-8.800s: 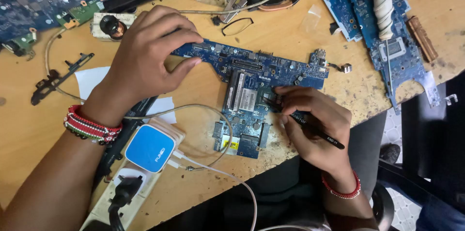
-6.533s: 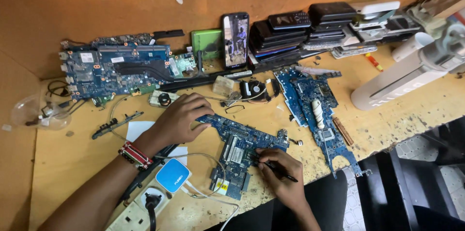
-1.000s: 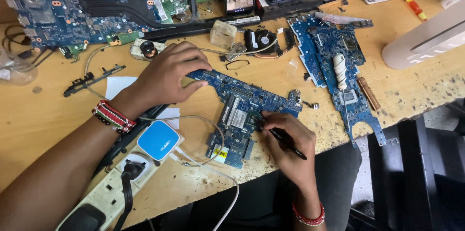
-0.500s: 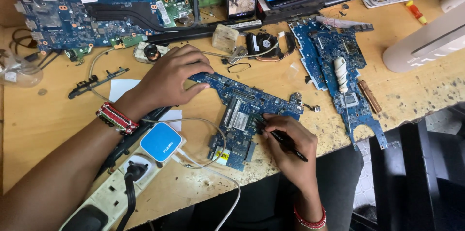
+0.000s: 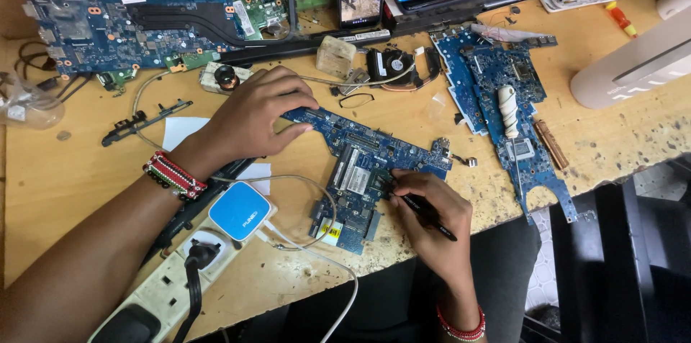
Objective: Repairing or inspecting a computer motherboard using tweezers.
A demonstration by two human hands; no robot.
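Your right hand (image 5: pixel 432 224) clenched on black pen-like tool (image 5: pixel 425 212), tip on blue circuit board (image 5: pixel 367 170) at desk's near edge. White power strip (image 5: pixel 173 271) with blue adapter (image 5: pixel 240 210) left of board. Your left hand (image 5: pixel 252 116) presses board's far-left end, fingers flat, grasping nothing. Second blue board (image 5: pixel 504 98) right of it; larger board (image 5: pixel 122 15) beyond.

Matt wood, glossy plastic

Worn wooden bench (image 5: pixel 86 192) — speckled, rough at its edge; blue adapter (image 5: pixel 239 211) smooth plastic; pen-like tool (image 5: pixel 426 217) — perhaps matt plastic.
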